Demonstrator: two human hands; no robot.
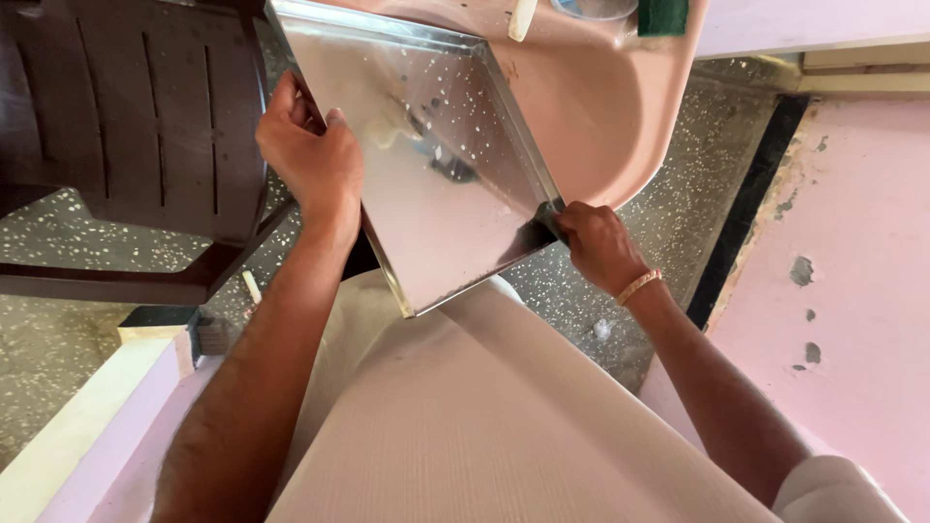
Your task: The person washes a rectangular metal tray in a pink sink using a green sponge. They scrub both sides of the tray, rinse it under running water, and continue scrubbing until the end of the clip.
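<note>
Head view: square steel tray [436,184] held tilted over a pink washbasin [620,126], both hands on it

Left hand [312,160] closed over the tray's left rim, right hand [596,242] pinching its near right corner; tray wet, flecked with droplets. Beyond the grip, a green sponge [663,15] on the basin edge. Left of the left hand, a dark plastic chair [145,126]. Below, speckled terrazzo floor [668,223]; pink wall [852,271] to the right

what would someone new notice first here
A shiny square steel tray fills the middle, tilted over a pink basin. The left hand grips its left edge and the right hand pinches its lower right corner. A dark brown plastic chair stands at upper left.
</note>
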